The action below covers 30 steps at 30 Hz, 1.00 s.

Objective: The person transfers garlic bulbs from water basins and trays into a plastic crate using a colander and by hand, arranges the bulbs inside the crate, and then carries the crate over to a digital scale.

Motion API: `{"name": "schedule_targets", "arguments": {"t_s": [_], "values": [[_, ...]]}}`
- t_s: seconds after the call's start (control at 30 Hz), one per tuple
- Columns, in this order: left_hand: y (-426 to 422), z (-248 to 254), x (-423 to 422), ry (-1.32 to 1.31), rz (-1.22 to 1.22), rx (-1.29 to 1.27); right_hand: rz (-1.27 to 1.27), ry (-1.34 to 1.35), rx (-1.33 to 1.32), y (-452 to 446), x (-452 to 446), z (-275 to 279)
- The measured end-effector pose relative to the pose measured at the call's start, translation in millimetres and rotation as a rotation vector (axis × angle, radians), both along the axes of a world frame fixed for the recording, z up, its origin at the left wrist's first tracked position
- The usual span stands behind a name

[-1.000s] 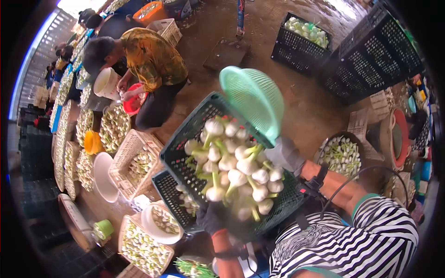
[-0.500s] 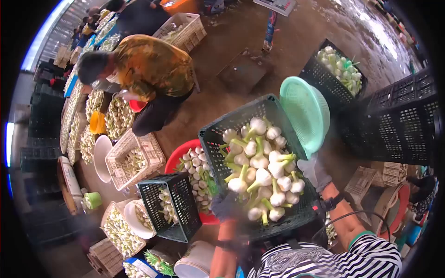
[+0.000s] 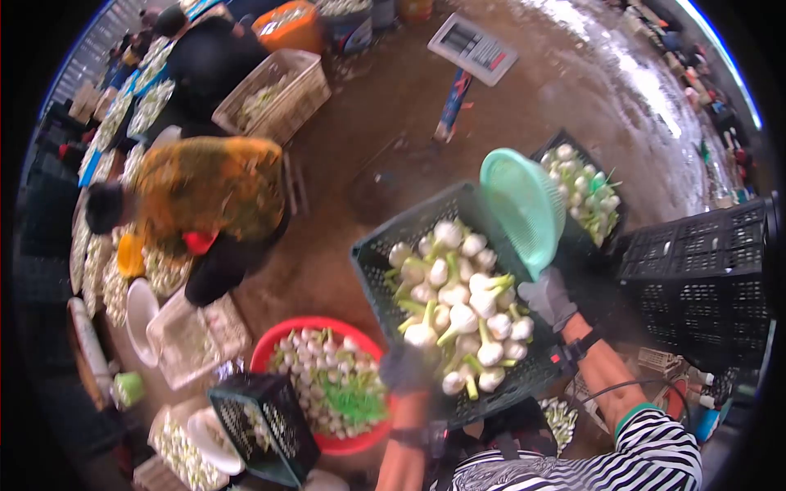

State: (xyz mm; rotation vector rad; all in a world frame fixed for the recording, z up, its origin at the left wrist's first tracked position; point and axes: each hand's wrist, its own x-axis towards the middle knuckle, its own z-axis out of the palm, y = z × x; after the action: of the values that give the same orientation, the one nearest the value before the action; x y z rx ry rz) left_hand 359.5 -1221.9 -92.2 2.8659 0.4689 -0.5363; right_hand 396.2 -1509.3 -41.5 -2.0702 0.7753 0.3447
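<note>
Left: seated co-worker (image 3: 209, 192). Lower centre: red basin (image 3: 344, 446), more exposed than a moment ago; this suggests carrying, with the load unspilled. Centre: left hand (image 3: 404, 368), gloved, at crate (image 3: 438, 209) holding garlic bulbs (image 3: 463, 317); finger closure blurred, cannot tell. Right of centre: gloved right hand (image 3: 550, 301) against crate side, touching green colander (image 3: 528, 204); closure likewise unclear.
</note>
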Motion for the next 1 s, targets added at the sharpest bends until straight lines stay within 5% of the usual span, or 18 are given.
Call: {"name": "schedule_targets", "arguments": {"t_s": [0.07,0.1,0.23,0.33,0.43,0.5,0.53,0.57,0.67,0.73,0.77,0.8,0.83,1.0], "values": [[2,4,37,0.042,-0.003,-0.183,0.038,-0.379,-0.166,6,26,-14],[2,-8,49,0.025,0.087,-0.245,-0.045,-0.134,-0.037,8,37,0],[8,-37,92,-0.062,0.436,-0.414,-0.08,-0.019,-0.058,14,86,-3],[17,-46,122,-0.087,0.219,-0.386,-0.056,-0.113,-0.044,18,116,-17],[29,-104,146,-0.112,0.438,-0.561,-0.045,-0.069,0.02,24,165,-23],[19,-67,196,-0.04,0.49,-0.509,-0.013,-0.053,0.086,7,191,-69],[11,-63,223,-0.022,0.607,-0.671,0.108,-0.049,-0.061,2,215,-82],[9,-67,241,-0.013,0.74,-0.823,0.11,-0.091,0.069,-3,234,-93],[4,-131,287,-0.1,0.441,-0.487,0.291,-0.127,0.061,-15,301,-139],[-12,-150,326,-0.065,0.569,-0.481,0.449,-0.391,0.015,-34,337,-217],[-4,-206,330,-0.106,0.248,-0.225,0.36,-0.217,0.12,-27,363,-201],[-15,-190,355,-0.124,0.551,-0.605,0.258,-0.044,0.204,-19,389,-184],[-19,-212,368,-0.206,0.513,-0.568,0.318,-0.075,-0.043,-27,408,-214],[-32,-269,417,-0.277,0.519,-0.524,0.314,-0.357,0.074,-38,476,-293]]}}
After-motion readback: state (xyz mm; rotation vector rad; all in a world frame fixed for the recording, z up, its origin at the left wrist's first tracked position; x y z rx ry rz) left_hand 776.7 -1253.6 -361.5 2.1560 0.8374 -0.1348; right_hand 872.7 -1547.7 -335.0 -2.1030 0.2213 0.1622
